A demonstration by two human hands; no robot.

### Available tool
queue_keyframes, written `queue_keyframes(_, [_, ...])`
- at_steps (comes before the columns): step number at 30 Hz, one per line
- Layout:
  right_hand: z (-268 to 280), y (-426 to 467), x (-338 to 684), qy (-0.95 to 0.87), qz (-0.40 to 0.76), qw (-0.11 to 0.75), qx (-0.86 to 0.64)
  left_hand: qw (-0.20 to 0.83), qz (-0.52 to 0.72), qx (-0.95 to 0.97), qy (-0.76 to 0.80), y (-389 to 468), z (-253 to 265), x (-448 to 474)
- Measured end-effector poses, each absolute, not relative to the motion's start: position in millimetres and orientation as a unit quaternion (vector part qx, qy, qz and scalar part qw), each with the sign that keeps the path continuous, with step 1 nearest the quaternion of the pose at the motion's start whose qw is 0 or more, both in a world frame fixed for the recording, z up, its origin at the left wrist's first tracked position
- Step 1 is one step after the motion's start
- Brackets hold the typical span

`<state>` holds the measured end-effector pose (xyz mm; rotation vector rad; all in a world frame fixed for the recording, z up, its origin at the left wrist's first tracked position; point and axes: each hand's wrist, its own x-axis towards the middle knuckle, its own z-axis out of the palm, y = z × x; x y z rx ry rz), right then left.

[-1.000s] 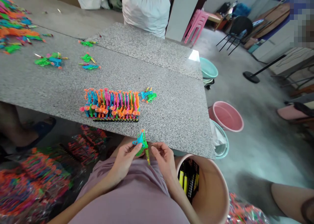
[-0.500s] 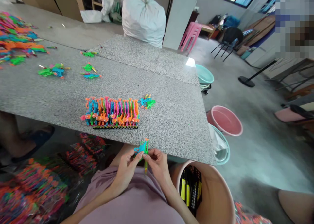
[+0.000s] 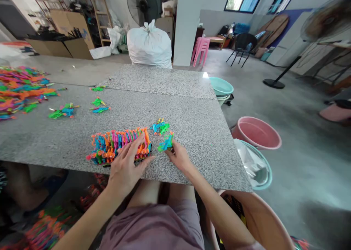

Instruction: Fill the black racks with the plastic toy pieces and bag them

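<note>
A tight row of small bright plastic toys (image 3: 104, 147), orange, blue, pink and green with round cup-like ends, stands in a black holder on the granite table. My left hand (image 3: 124, 169) lies over the right part of this row, fingers stretched and thumb apart, hiding some of it. To the right of the row, my right hand (image 3: 179, 156) pinches a blue-and-green plastic toy (image 3: 165, 144) with an orange tip, just above the tabletop or touching it; I cannot tell which. Right behind it lies a small cluster of blue and green toys (image 3: 160, 127).
Loose toys (image 3: 64, 111) lie farther left on the granite table (image 3: 197, 133), with a big colourful heap (image 3: 22, 89) beyond. A white sack (image 3: 149, 45) stands behind the table. Basins (image 3: 259, 133) sit to the right, and a large bin (image 3: 263, 209) is by my right side.
My hands have moved from the table's front edge onto the table and apart. The left went to the row; the right carried the blue-and-green toy forward. The camera view has tilted up.
</note>
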<state>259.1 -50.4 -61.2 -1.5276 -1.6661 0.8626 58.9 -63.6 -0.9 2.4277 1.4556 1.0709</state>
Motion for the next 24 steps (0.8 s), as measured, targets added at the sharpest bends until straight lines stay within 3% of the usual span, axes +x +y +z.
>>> queue_keyframes(2, [-76, -22, 248, -0.657, 0.332, 0.32, -0.597, -0.031, 0.261, 0.858, 0.441, -45, -2, 50])
queue_keyframes(6, [-96, 20, 218, -0.71, 0.315, 0.301, -0.554, -0.054, 0.159, 0.902, 0.397, -23, -18, 43])
queue_keyframes(16, [-100, 48, 204, -0.784, 0.266, 0.202, -0.523, -0.111, 0.195, 0.903, 0.366, -28, -19, 48])
queue_keyframes(24, [-102, 51, 205, -0.785, 0.262, 0.183, -0.53, -0.127, 0.197, 0.906, 0.352, -26, -17, 46])
